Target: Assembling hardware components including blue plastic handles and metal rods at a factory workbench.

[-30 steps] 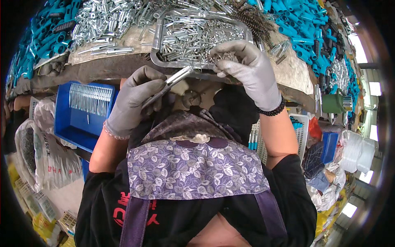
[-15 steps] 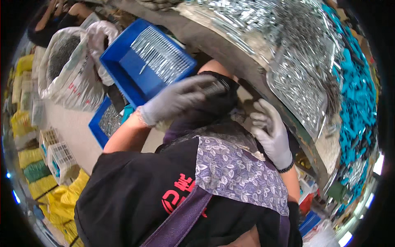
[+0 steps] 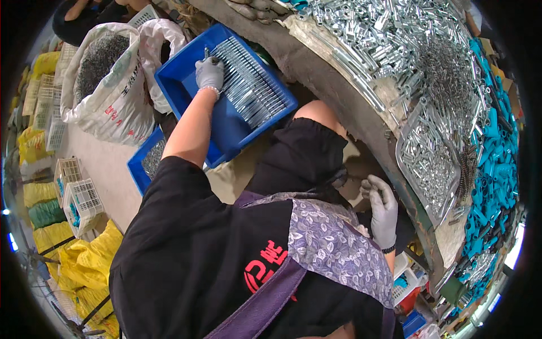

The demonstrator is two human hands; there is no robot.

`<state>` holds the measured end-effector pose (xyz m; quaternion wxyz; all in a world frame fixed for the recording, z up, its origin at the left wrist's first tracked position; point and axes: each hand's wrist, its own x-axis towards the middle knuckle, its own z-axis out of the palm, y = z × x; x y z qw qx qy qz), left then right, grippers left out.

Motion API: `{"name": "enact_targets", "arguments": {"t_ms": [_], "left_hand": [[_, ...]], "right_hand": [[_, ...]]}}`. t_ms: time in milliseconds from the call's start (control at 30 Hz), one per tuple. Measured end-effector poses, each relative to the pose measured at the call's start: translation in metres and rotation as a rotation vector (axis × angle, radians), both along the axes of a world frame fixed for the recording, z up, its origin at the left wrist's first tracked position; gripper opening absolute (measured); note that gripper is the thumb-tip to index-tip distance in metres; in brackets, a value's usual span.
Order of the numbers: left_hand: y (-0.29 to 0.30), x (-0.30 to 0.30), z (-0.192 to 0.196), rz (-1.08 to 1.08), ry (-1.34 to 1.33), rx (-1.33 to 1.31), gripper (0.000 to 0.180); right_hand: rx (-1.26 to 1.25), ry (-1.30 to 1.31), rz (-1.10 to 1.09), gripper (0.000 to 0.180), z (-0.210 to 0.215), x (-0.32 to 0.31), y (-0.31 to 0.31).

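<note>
Inside a blue plastic bin [image 3: 179,93] lies a neat row of shiny metal rods [image 3: 251,79], side by side. My left hand [image 3: 209,73], in a grey-white glove, reaches into this bin beside the far left end of the row. Its fingers are closed on a metal rod [image 3: 206,52], whose tip pokes out above them; the rest is hidden. My right hand [image 3: 381,212], gloved too, hovers at my right side near the bench edge. Its fingers are loosely bent and apart, with nothing visible between them.
A bench [image 3: 339,96] on the right bears heaps of metal parts [image 3: 395,34], a tray of small metal pieces [image 3: 426,164] and turquoise parts [image 3: 494,181]. At left stand a white sack [image 3: 121,107], a second blue bin [image 3: 135,169], plastic baskets [image 3: 84,206] and yellow sacks [image 3: 93,254]. Another person sits far left.
My left hand has moved from above my lap, forward and left into the blue bin. My right hand has dropped slightly toward me. The view has shifted a little.
</note>
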<state>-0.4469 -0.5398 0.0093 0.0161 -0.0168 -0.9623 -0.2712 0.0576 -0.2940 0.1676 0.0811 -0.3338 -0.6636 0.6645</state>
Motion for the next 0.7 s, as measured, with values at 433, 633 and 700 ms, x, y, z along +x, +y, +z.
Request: {"name": "enact_targets", "arguments": {"t_ms": [433,633,700], "left_hand": [[0.027,-0.027,-0.016,-0.125,0.006,-0.415,0.021],[0.018,-0.035,-0.011,-0.195,-0.03,-0.413,0.026],[0.018,-0.025,0.001,-0.208,0.032,-0.374,0.025]], "right_hand": [[0.016,-0.128,-0.09,0.031,-0.007,0.014,-0.002],[0.004,-0.136,-0.003,0.029,-0.01,0.001,-0.005],[0.014,-0.102,0.034,0.029,-0.006,-0.01,-0.009]]}}
